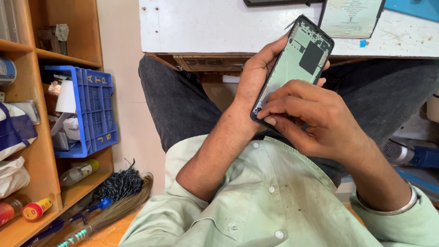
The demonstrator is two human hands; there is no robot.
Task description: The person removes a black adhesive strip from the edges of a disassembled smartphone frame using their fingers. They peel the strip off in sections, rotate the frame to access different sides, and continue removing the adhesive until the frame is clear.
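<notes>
Nearest is the person's pale green buttoned shirt point(256, 201), with a metal bangle point(388, 208) on the right wrist. Just beyond it, over the lap in dark jeans point(183, 100), both hands meet on an opened phone frame point(299, 59), held tilted with its top end pointing far and to the right. Its inner face is pale green with a dark square patch near the top.

The left hand point(256, 73) comes up from the left and grips the frame along its left edge, fingers wrapped behind it; only their tips show past the right edge. The right hand point(311, 114) lies across the frame's lower end, its fingers point(274, 112) bunched narrow and pressed onto the bottom corner. It may be pinching some small part there, but the view is too poor to tell.

To the left stands a wooden shelf point(41, 151) carrying a blue plastic crate point(96, 110), bottles and bags, with a broom point(114, 206) lying on the floor beside it. Farther off is the white desk point(206, 23), scuffed and marked, with a flat pale panel point(350, 16) lying on its far right part.
</notes>
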